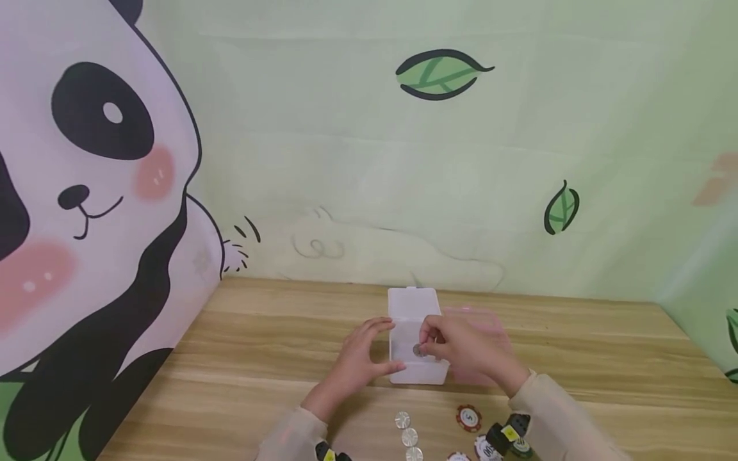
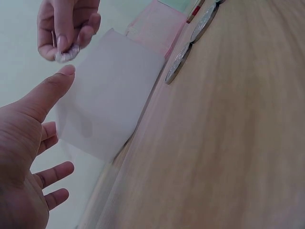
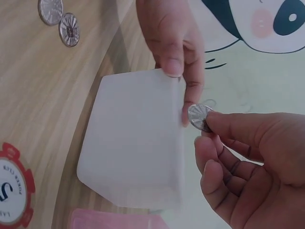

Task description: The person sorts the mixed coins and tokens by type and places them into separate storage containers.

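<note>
Now the right hand pinches a round, shiny silver metal coin just above the open white plastic box (its flat white lid lies back on the far side). The left hand is spread at the box's left side, farther from the coin.
</note>
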Motion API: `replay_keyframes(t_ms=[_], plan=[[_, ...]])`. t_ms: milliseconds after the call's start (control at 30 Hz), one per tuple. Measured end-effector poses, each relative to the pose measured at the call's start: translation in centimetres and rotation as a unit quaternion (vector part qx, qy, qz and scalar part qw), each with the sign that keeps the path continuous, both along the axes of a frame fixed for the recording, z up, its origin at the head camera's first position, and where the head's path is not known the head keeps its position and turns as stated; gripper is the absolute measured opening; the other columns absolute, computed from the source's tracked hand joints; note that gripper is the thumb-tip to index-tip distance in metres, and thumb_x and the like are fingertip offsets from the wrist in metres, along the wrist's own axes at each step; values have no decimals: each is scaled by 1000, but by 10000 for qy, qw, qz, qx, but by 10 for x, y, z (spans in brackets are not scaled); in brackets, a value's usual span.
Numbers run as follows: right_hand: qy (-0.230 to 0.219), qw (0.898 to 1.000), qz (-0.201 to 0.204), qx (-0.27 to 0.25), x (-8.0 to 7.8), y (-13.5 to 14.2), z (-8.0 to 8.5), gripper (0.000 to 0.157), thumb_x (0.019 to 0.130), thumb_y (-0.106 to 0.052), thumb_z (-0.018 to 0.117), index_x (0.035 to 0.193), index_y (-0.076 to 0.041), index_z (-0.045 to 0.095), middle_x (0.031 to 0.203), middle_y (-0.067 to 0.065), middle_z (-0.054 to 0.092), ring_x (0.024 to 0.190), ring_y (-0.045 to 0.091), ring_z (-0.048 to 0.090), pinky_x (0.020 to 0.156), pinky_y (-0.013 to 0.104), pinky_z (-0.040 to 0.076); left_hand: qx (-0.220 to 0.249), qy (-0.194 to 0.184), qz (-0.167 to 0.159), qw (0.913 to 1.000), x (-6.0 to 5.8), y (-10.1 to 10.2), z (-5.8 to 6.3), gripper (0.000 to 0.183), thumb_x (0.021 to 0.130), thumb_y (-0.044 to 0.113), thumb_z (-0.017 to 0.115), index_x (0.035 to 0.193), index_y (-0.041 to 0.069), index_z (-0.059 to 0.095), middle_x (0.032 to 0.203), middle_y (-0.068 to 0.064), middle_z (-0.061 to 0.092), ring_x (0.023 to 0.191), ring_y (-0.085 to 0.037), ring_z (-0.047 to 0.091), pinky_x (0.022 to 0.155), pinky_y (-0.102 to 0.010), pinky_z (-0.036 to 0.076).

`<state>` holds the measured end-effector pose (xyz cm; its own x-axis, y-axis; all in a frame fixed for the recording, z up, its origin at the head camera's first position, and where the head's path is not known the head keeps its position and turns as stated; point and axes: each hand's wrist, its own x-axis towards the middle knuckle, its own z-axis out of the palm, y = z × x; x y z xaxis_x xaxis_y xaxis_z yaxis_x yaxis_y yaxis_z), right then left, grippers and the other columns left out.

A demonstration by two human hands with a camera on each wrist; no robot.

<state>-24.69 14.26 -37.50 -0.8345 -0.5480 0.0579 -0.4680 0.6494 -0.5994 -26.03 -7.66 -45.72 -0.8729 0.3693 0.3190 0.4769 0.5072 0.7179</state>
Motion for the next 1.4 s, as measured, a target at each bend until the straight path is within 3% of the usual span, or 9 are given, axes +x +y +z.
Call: replay_keyframes(t_ms=[500,933,1400], plan=[[-153,9991,-198,333,-18,-14,-13,8,88,-8,66,83,-9,60,76,-3,57,69,9,48,60,18,42,94,92,-29,9999,0,-1,-2,70,74,35,81,132,9,53,144,-6,49,135,-32,43,109,-62,29],[58,9974,-16,722,-21,-30,-26,17,83,1,69,75,-8,57,68,-3,55,65,9,47,58,20,39,66,146,-95,9998,-1,-1,-3,69,74,34,81,133,10,53,144,-6,49,135,-30,44,109,-61,30],[478,9876,99,1490,-30,-37,-30,20,79,-1,72,70,-9,57,65,-3,55,62,9,46,57,21,39,106,92,-46,9999,-1,-2,-2,69,74,35,81,133,12,53,144,-4,49,136,-28,42,111,-59,29]])
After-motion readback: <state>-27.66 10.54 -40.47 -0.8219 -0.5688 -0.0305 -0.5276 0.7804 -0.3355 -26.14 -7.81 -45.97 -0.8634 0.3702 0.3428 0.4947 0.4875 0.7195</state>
